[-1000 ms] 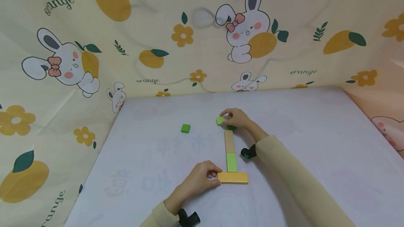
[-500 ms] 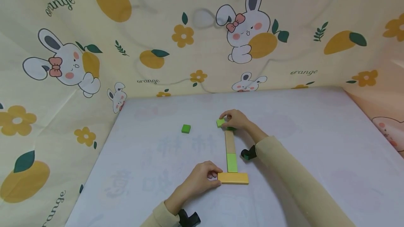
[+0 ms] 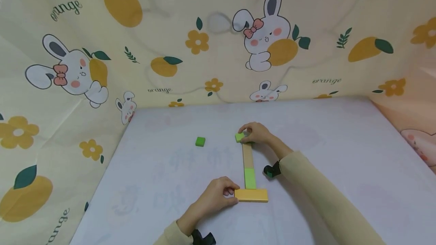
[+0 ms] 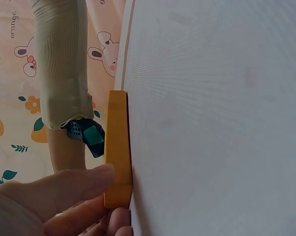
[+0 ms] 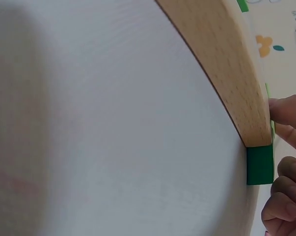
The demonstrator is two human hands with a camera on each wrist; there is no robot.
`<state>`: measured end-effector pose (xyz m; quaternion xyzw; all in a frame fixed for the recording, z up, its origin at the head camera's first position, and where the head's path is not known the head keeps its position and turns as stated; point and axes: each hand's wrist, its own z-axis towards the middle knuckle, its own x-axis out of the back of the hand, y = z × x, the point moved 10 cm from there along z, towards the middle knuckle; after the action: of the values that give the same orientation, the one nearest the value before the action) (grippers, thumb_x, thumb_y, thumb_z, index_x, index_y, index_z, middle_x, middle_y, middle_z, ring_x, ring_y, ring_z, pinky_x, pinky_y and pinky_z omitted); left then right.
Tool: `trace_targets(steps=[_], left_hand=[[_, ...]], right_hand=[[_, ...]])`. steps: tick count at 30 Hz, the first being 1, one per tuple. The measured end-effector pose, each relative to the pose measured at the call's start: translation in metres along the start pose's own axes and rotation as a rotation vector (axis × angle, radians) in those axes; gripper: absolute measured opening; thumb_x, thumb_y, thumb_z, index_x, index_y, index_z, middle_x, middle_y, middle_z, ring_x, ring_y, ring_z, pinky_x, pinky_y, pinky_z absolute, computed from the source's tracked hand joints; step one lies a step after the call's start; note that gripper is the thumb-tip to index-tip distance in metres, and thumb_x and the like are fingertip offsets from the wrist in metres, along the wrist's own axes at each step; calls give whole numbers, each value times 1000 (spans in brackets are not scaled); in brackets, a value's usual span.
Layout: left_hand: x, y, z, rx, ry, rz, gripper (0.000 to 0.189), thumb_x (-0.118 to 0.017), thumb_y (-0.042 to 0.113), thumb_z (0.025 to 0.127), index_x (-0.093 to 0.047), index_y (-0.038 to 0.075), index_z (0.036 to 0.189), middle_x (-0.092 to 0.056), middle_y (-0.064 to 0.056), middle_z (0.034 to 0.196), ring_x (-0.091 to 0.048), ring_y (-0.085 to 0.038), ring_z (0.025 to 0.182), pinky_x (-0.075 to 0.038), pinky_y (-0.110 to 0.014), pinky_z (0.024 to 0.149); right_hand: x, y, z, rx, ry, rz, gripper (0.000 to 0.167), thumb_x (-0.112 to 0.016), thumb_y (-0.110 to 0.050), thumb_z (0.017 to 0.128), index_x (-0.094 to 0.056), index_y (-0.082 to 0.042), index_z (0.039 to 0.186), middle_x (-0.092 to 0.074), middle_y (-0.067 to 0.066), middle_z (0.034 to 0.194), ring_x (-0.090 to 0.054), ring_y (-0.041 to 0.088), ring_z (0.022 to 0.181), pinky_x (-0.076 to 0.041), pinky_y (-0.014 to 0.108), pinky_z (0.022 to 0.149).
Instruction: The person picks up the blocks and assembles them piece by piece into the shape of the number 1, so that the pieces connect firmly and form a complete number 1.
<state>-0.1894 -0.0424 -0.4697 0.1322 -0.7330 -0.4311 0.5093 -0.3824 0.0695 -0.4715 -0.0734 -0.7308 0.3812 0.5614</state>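
My left hand (image 3: 218, 193) pinches the left end of an orange rectangular block (image 3: 252, 195) lying crosswise on the table. In the left wrist view, the thumb presses the top of this orange block (image 4: 117, 142) with fingers at its end. From its middle, a light green block (image 3: 250, 179) and a natural wood block (image 3: 248, 156) run away in a line. At the far end, my right hand (image 3: 257, 133) pinches a small light green block (image 3: 239, 137) between thumb and fingers. A dark green block (image 5: 260, 165) touches the wood block's end, mostly hidden under that hand in the head view.
A loose small green block (image 3: 200, 141) lies on the white table (image 3: 153, 169), left of the line. Behind the table hangs a cloth (image 3: 218, 48) printed with rabbits and oranges. Black wrist devices (image 3: 272, 170) sit at both cuffs.
My right hand has brought the small light green block slightly nearer and to the right, toward the line's far end. My left hand stays on the orange block. The head view has tilted slightly.
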Motion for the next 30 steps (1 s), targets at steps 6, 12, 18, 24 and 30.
trace_targets(steps=[6,12,18,24,30], left_hand=[[-1,1,-3,-3,2,-9,28,-77,5,76,-72,1,103,-65,-6,87,-50,0,74,-45,-13,67],[-1,-2,-4,10,2,-18,28,-78,6,76,-72,1,103,-65,-5,87,-51,0,75,-45,-13,67],[-2,-1,-2,-3,5,-6,28,-77,6,77,-72,2,104,-65,-5,87,-51,-1,75,-45,-13,67],[-2,-3,0,4,6,-7,28,-77,7,76,-72,2,104,-65,-4,88,-51,0,75,-45,-12,67],[-2,-4,0,-3,12,-5,29,-78,6,76,-72,2,104,-64,-5,87,-51,0,75,-45,-12,67]], right_hand=[[-3,-2,-5,17,-2,31,33,-78,-20,78,-71,-8,108,-37,-3,68,-33,14,67,-25,26,61],[-7,2,-7,12,-19,84,34,-76,-21,80,-70,-8,110,-35,-3,66,-33,13,65,-26,26,61],[-6,8,-8,24,-7,126,34,-75,-21,82,-69,-7,113,-30,-4,60,-29,12,59,-26,24,60],[-5,7,-9,36,-22,136,33,-72,-20,84,-69,-6,114,-29,-5,59,-28,12,59,-26,25,60],[-5,5,-12,50,-31,143,31,-69,-17,85,-69,-4,114,-30,-5,59,-29,12,60,-27,26,62]])
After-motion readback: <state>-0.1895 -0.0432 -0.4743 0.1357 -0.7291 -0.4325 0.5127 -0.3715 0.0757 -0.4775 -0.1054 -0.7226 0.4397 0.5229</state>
